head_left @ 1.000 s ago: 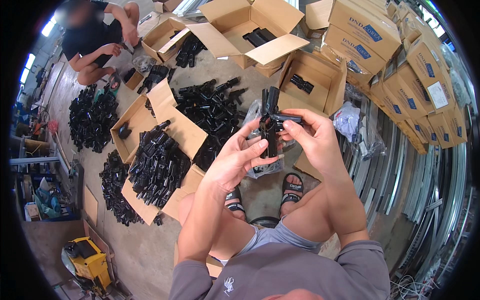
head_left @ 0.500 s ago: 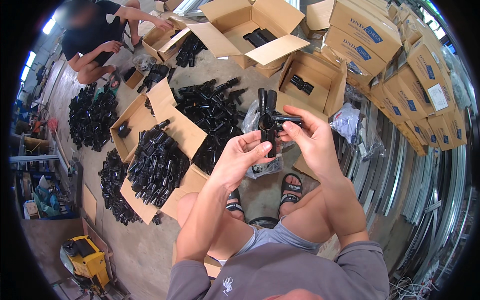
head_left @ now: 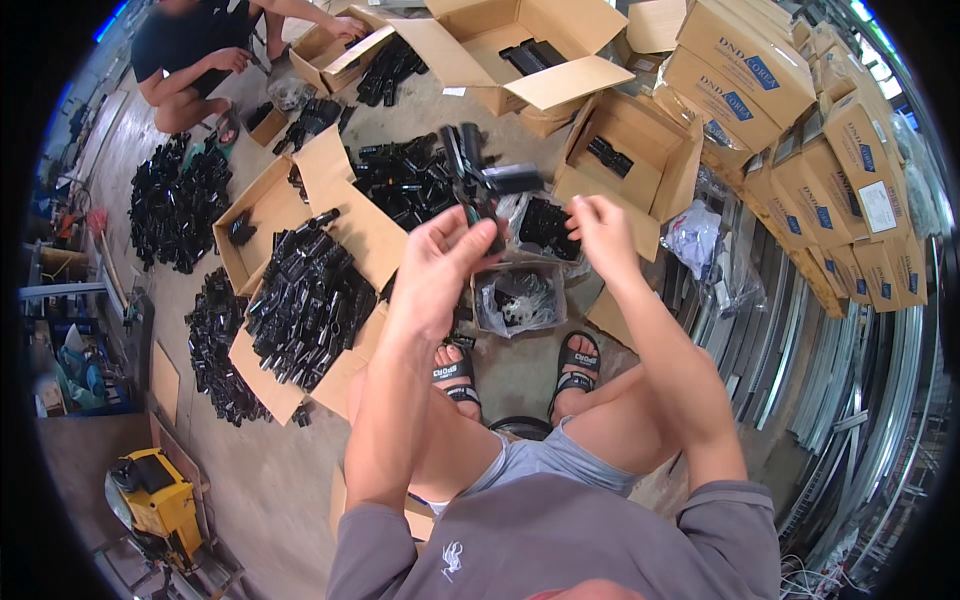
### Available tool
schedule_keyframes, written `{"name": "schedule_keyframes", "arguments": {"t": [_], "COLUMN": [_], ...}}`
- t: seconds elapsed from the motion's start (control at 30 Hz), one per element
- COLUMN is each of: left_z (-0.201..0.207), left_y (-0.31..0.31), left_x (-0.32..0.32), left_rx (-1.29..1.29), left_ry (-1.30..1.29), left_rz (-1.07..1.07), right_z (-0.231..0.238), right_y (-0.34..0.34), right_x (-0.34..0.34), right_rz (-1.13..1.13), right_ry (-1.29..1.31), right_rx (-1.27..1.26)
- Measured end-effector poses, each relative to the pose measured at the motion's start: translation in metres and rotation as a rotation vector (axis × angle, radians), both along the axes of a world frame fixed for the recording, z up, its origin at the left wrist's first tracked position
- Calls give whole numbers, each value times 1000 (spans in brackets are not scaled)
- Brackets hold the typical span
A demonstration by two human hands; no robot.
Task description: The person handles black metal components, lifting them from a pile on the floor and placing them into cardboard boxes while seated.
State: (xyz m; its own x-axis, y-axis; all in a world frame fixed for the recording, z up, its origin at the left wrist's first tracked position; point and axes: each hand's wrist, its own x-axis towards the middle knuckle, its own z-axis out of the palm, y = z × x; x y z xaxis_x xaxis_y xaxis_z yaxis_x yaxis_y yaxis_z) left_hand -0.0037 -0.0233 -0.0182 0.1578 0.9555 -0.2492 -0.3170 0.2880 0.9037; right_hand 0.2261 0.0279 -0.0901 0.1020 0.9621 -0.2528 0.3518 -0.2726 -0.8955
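Observation:
A black branched connector with several tube-like arms [head_left: 510, 179] is gripped in my left hand [head_left: 437, 265], its outline smeared by motion. My right hand [head_left: 604, 238] has come off the part, thumb and fingers drawn together. Whether something small sits in that pinch I cannot make out. Just left of those fingertips is a plastic-lined box of small black pieces [head_left: 545, 228]. Nearer my feet, a small carton lined with a clear bag [head_left: 520, 300] holds small items too blurred to name.
An open carton heaped with black parts [head_left: 310, 315] stands left, beside loose piles [head_left: 180, 205]. Ahead are open cartons [head_left: 640, 140]. Stacked boxes [head_left: 745, 65] and long metal profiles [head_left: 790, 350] line the right. Another person [head_left: 195, 65] crouches far left; a yellow machine [head_left: 160, 495] stands lower left.
My hands have parted: the left moved left with the connector, which has tilted, and the right let go of it and closed its fingers. The view has shifted slightly.

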Motion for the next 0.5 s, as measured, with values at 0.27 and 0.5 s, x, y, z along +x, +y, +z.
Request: {"name": "schedule_keyframes", "arguments": {"t": [0.27,0.5], "left_z": [-1,5], "left_y": [0,14], "left_x": [-15,-13], "left_rx": [-17,-5], "left_ry": [-2,37], "left_rz": [82,125], "right_z": [-162,-239], "right_y": [48,66], "right_x": [15,11], "right_rz": [118,71], "right_ry": [-854,-713], "right_rx": [-209,-92]}}
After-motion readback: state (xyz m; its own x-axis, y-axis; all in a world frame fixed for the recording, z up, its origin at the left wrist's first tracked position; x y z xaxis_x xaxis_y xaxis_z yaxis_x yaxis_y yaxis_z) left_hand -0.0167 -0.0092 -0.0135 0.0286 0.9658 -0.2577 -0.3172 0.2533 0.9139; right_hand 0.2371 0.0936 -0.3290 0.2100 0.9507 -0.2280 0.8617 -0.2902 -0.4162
